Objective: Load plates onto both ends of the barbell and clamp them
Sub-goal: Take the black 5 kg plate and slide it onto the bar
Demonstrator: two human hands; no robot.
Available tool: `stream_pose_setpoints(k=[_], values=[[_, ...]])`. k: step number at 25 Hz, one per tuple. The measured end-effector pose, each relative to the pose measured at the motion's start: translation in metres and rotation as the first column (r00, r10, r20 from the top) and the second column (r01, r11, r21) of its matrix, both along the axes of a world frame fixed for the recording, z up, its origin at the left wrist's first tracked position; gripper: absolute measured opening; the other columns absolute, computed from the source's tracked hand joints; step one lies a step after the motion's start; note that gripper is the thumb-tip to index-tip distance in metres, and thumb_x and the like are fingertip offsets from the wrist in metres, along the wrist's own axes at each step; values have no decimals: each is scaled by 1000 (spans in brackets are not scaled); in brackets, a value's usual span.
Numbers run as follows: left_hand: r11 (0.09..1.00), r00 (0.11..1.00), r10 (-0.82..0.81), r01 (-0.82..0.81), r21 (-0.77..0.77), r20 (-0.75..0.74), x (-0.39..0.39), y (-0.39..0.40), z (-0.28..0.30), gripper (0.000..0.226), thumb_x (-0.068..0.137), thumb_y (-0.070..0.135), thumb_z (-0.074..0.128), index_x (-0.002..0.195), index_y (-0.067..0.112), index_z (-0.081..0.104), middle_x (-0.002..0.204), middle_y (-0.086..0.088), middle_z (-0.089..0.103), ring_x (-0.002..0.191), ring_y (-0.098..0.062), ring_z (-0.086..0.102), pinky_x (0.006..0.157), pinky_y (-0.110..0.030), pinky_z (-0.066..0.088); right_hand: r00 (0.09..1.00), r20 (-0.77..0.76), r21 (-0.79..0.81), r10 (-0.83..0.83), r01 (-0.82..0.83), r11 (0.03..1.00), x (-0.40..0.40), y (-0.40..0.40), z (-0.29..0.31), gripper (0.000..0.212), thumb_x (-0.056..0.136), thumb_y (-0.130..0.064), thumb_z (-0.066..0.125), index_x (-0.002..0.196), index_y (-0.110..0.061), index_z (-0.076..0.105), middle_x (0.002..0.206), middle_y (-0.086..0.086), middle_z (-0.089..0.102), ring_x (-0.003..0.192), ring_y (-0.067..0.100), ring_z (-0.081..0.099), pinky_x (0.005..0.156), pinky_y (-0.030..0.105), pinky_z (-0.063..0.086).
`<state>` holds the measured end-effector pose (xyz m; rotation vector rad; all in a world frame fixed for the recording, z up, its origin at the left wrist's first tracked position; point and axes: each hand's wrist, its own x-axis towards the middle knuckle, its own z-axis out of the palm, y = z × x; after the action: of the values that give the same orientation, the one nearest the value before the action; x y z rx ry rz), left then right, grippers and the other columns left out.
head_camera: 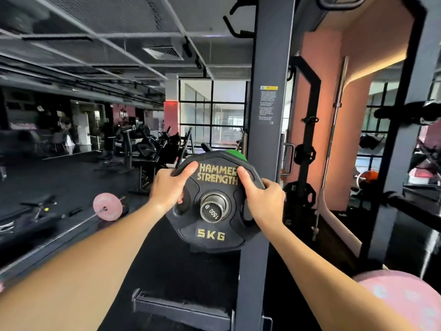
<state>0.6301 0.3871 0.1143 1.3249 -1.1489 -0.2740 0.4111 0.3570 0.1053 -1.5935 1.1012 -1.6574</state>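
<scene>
Black 5 kg plate [211,204] at frame centre, threaded on barbell sleeve [213,209]; left hand [170,187] and right hand [262,199] both clasp its rim; push evenly, keep plate square, seat flush against green plate [236,155] behind

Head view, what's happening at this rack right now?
A person grips a black 5 kg plate by its upper rim with the left hand and right hand. The plate sits on the barbell sleeve, whose end pokes through its hole. A green plate shows behind it. No clamp is visible.
</scene>
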Motion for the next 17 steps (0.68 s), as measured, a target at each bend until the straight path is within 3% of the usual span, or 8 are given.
stream_pose_setpoints(k=[4, 8, 10, 12, 13, 14, 16, 17], values=[[999, 999, -32, 31, -15, -38, 9, -43, -5, 74, 64, 76, 62, 60, 2, 59, 44, -13, 46, 35, -23, 46, 48, -33, 42, 1000, -6, -37, -10, 10, 999, 7, -43, -1, 70, 71, -73, 72, 49, -18, 33, 44, -9, 33, 43, 9, 31, 47, 27, 29], [1000, 998, -19, 18, -13, -57, 16, -87, -8, 74, 76, 69, 63, 62, -4, 59, 46, -16, 51, 40, -24, 52, 55, -34, 46, 998, -41, -64, -41, 38, 997, 16, -94, 0, 77, 69, -78, 68, 54, -12, 33, 48, -3, 31, 48, 13, 30, 51, 31, 29], [999, 997, -34, 33, -14, -71, 20, -116, -13, 63, 78, 66, 65, 72, 4, 68, 55, -18, 58, 50, -25, 58, 60, -39, 52, 997, -53, -66, -54, 50, 997, 21, -121, 0, 74, 70, -77, 68, 51, -16, 32, 47, -5, 32, 47, 13, 31, 52, 30, 30], [996, 987, -79, 72, -56, -139, 25, -145, -14, 67, 70, 71, 70, 83, 5, 72, 68, -16, 62, 63, -24, 60, 61, -44, 53, 999, -34, -53, -32, 30, 998, 26, -152, 0, 65, 72, -74, 70, 45, -20, 44, 43, -11, 42, 45, 7, 40, 54, 27, 36], [995, 984, -88, 79, -60, -156, 27, -159, -14, 71, 68, 72, 71, 87, 3, 72, 72, -13, 63, 67, -22, 59, 62, -40, 50, 1000, -21, -48, -18, 17, 999, 29, -168, -1, 55, 71, -76, 69, 48, -27, 58, 49, -16, 57, 51, 2, 52, 59, 26, 45], [994, 983, -100, 92, -63, -152, 30, -176, -14, 65, 72, 68, 71, 87, 5, 73, 72, -7, 63, 67, -18, 57, 63, -35, 46, 1000, -8, -38, -14, 14, 999, 33, -186, -3, 46, 67, -81, 67, 59, -36, 70, 69, -18, 71, 69, 0, 65, 73, 29, 54], [992, 980, -116, 107, -61, -160, 34, -207, -13, 37, 84, 53, 70, 88, 16, 75, 61, 11, 63, 60, -6, 56, 62, -24, 42, 1000, -12, -5, -7, 7, 1000, 39, -222, -7, 65, 56, -94, 62, 91, -41, 78, 110, -13, 76, 108, 6, 68, 99, 37, 53], [992, 980, -117, 109, -58, -164, 35, -223, -10, 31, 87, 48, 69, 92, 19, 76, 56, 17, 61, 56, -1, 54, 60, -19, 42, 1000, -6, 4, 2, -2, 1000, 42, -240, -7, 77, 52, -96, 61, 102, -39, 78, 117, -13, 74, 114, 9, 66, 102, 38, 51]])
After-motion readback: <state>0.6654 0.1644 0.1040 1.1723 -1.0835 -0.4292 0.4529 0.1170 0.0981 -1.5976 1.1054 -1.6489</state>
